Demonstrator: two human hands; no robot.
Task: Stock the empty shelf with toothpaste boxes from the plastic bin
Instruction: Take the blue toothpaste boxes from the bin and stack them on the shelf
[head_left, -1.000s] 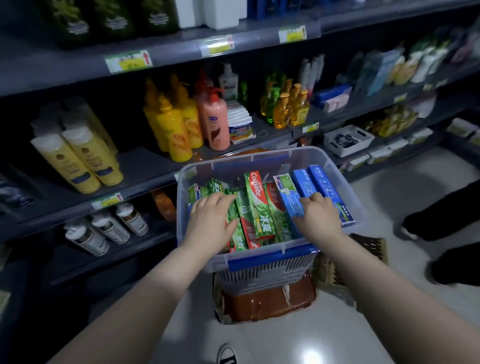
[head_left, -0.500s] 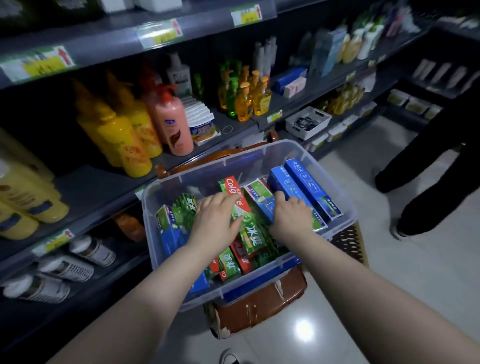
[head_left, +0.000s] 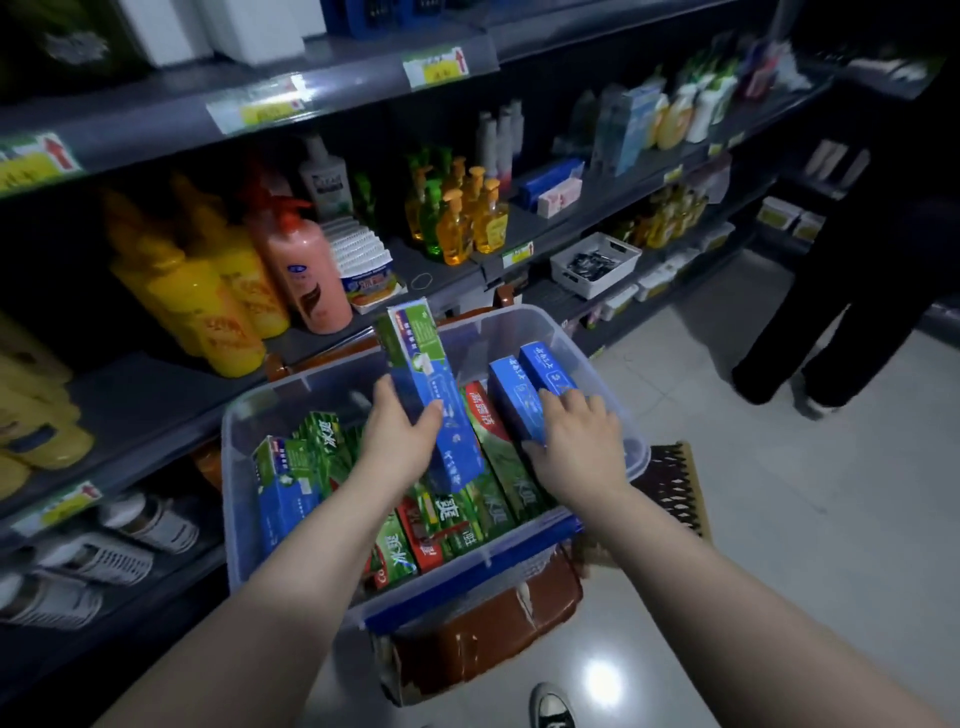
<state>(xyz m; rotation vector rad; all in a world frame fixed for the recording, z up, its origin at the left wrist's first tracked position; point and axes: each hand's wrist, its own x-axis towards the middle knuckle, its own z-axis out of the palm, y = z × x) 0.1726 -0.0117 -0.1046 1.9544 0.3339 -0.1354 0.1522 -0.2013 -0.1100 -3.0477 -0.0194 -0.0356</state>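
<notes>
Left hand (head_left: 400, 441) holds a blue-and-green toothpaste box (head_left: 431, 384) tilted up over the plastic bin (head_left: 519, 317)
Right hand (head_left: 576, 447) clasps two blue boxes (head_left: 519, 389) at the bin's right side; green boxes (head_left: 322, 441) with Chinese print lie packed inside

I count one clear plastic bin (head_left: 519, 332), one toothpaste box (head_left: 431, 395) raised over it, and two all-blue boxes (head_left: 511, 389) side by side at its right. The green and red boxes (head_left: 452, 514) below overlap too much for counting. On the shelves (head_left: 145, 395) stand one pink pump bottle (head_left: 306, 275) and one white basket (head_left: 597, 283), and the top shelf edge (head_left: 353, 78) carries three price tags (head_left: 436, 67).
</notes>
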